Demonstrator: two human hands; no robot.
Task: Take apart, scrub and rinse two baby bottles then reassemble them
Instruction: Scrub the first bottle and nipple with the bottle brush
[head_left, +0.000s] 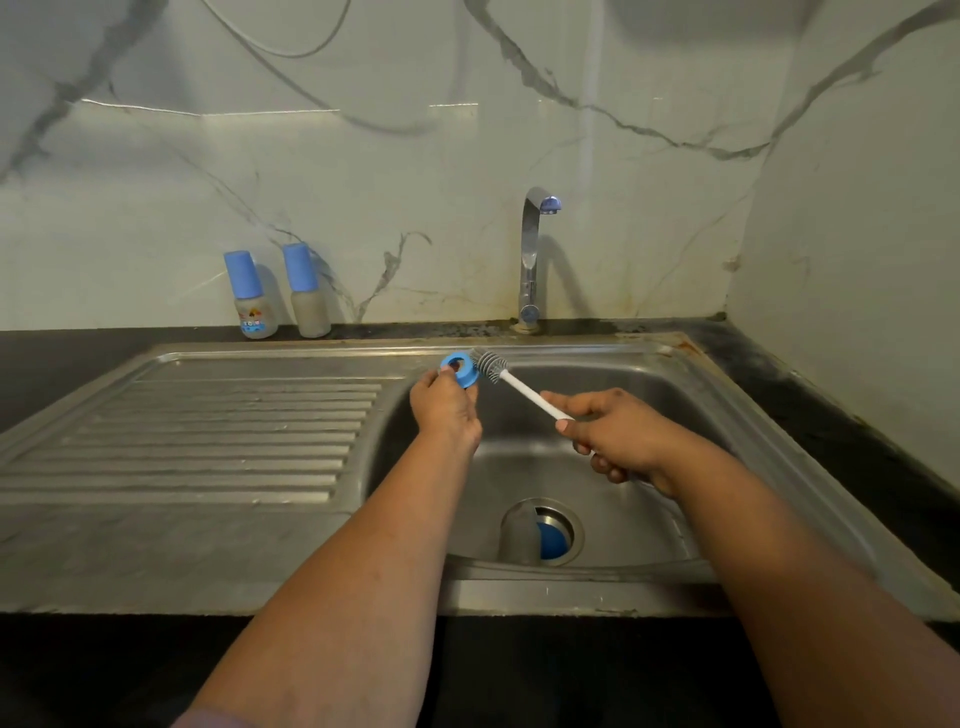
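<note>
The landmark is the stainless-steel sink (779, 415) set in the dark counter. Over its basin's far left corner, the left hand (445, 410) pinches a blue plastic bottle collar ring (459, 369) between fingertips and thumb, the ring's opening tilted up and toward the camera. The right hand (615, 436), over the middle of the basin, is clenched around the white handle of a bottle brush (524, 391). The brush's long axis runs diagonally from that hand up and to the left, toward the far rim of the sink, and its grey bristled head points at the ring and touches its right side.

On the counter behind the sink's ribbed draining board (208, 431) stand two upright frosted baby bottles with tall blue caps, close together: the left bottle (249, 296) bears a printed label, the right bottle (306, 291) looks plain. A chrome tap (532, 254) rises behind the basin's far rim, its spout bent toward the camera. In the basin's drain (543, 530) near the front lies something blue, too hidden to identify.
</note>
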